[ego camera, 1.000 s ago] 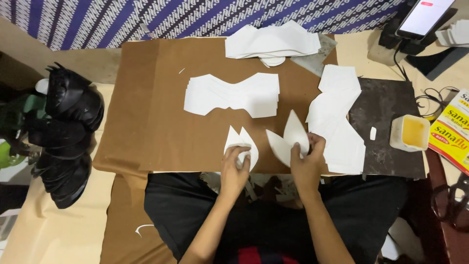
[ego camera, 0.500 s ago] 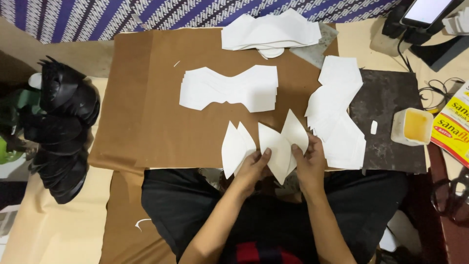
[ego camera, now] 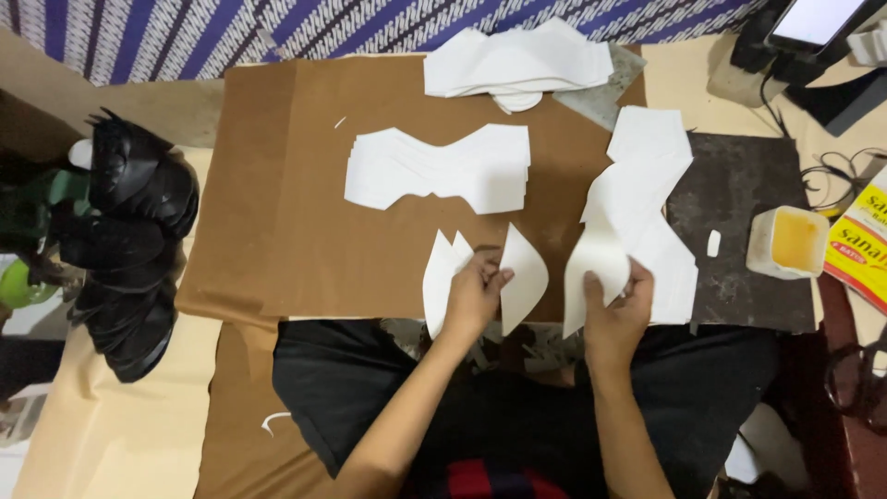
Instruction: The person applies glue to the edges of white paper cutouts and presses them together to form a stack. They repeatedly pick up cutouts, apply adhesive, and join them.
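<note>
My left hand (ego camera: 476, 298) grips a few white pointed paper pieces (ego camera: 523, 277) fanned out at the near edge of the brown cardboard sheet (ego camera: 305, 231). To its right, my right hand (ego camera: 617, 305) holds one white curved piece (ego camera: 591, 268) just in front of a stack of white cut shapes (ego camera: 647, 199). Farther back, a spread pile of bow-shaped white cutouts (ego camera: 439, 168) lies on the cardboard. Another heap of white pieces (ego camera: 517, 65) rests at the far edge.
A small tub of yellow paste (ego camera: 795, 242) stands on a dark mat (ego camera: 739, 231) at the right, beside a yellow and red packet (ego camera: 864, 242). Black shoe parts (ego camera: 129, 231) are piled at the left. A phone on a stand (ego camera: 813, 23) and cables (ego camera: 836, 185) sit at the far right.
My two hands were together on one cluster of pieces. Now they have drawn apart: the left keeps the fanned pieces, the right has carried one piece rightward toward the stack.
</note>
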